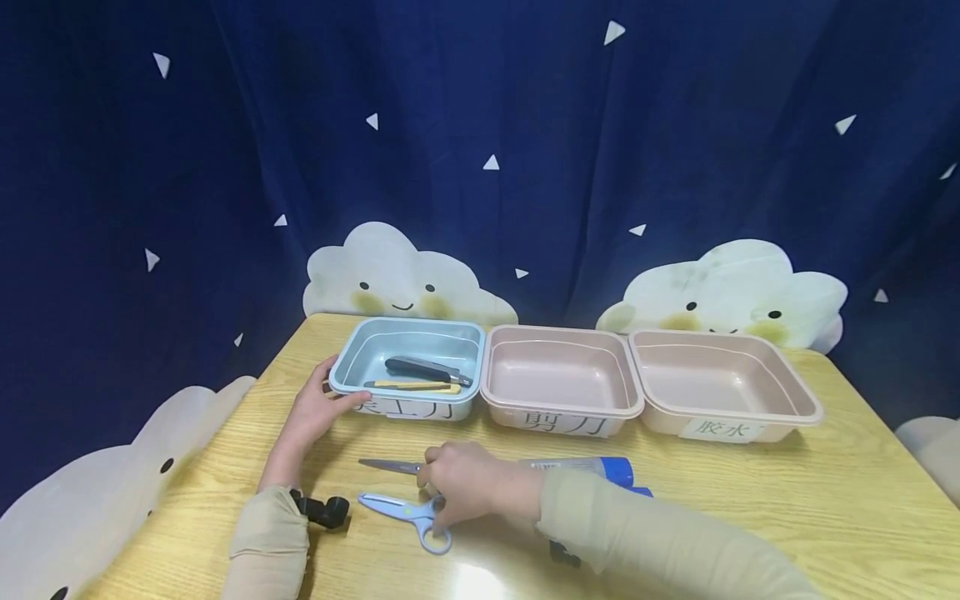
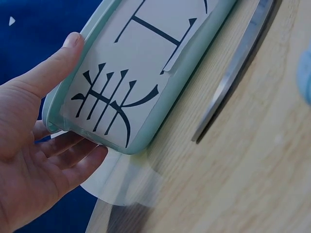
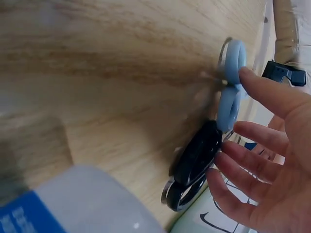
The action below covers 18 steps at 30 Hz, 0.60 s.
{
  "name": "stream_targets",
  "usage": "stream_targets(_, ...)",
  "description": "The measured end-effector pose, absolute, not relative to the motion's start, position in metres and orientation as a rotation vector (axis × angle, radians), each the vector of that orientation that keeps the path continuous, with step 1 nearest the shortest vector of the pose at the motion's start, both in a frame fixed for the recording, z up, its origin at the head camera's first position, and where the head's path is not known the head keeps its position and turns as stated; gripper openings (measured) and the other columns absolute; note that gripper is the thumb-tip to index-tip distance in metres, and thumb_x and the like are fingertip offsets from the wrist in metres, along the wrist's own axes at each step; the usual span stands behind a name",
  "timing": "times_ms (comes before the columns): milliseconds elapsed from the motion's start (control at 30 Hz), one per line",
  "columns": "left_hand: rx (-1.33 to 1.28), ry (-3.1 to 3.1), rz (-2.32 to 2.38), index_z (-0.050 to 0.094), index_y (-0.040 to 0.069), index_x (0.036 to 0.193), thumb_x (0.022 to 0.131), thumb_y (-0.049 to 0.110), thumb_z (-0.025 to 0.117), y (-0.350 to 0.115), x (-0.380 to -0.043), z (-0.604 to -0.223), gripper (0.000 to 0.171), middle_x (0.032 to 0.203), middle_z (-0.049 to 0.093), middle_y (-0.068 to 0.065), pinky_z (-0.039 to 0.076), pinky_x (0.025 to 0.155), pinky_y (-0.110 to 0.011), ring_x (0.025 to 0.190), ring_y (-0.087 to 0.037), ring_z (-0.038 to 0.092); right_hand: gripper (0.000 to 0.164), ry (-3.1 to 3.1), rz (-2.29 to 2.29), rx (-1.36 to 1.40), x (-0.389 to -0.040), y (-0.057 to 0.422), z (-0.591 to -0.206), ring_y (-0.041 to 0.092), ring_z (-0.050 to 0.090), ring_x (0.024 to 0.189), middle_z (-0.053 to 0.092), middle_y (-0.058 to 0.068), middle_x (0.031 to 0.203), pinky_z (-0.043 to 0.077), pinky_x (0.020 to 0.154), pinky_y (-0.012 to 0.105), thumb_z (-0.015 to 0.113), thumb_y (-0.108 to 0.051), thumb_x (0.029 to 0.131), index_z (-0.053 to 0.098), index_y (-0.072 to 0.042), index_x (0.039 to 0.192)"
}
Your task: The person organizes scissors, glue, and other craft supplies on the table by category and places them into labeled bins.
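Left hand gripping corner of light-blue plastic bin marked 美工刀, centre-left. Right hand, lower centre, loosely spread at light-blue plastic scissors and black-handled metal scissors. Centre, mauve plastic bin: 剪刀. Right, beige plastic bin: 胶水.

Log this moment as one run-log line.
Left hand: grips blue bin | Right hand: fingers at blue scissors and black-handled scissors | Blue bin: black cutter, yellow cutter | Both scissors: outside blue bin

Bright glare low on the wooden table — soft shadows, dim curtain behind — slight blur in the right-wrist view.
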State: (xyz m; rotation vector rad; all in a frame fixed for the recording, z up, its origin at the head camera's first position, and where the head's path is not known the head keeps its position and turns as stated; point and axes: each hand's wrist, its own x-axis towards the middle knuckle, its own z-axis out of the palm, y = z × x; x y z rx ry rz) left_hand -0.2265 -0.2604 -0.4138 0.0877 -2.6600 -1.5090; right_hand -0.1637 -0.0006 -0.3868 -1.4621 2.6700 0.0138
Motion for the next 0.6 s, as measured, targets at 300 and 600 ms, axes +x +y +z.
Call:
stream_targets(300,0.109,-2.663,-1.521,0.015,0.012,0.146,0.069,0.044,0.076,-0.2602,-0.2255,-0.4111,0.103,0.142,0.032,-0.017,0.034,0.099,-0.05,0.125,-0.036,0.036,0.024,2.692,0.089,-1.502,-0.1565,-0.0077,-0.3948,0.003,0.045,0.067,0.05,-0.013,0.078,0.034,0.051,0.017,0.073,-0.042,0.069,0.066,-0.028,0.088)
stream_targets(600,0.114,-2.664,-1.529,0.015,0.012,0.146,0.07,0.043,0.075,-0.2597,-0.2261,-0.4118,0.102,0.142,0.032,-0.017,0.034,0.098,-0.049,0.125,-0.036,0.035,0.014,2.701,0.082,-1.554,-0.158,-0.0088,-0.3951,0.002,0.042,0.06,0.047,-0.015,0.068,0.031,0.049,0.016,0.073,-0.034,0.07,0.064,-0.025,0.076)
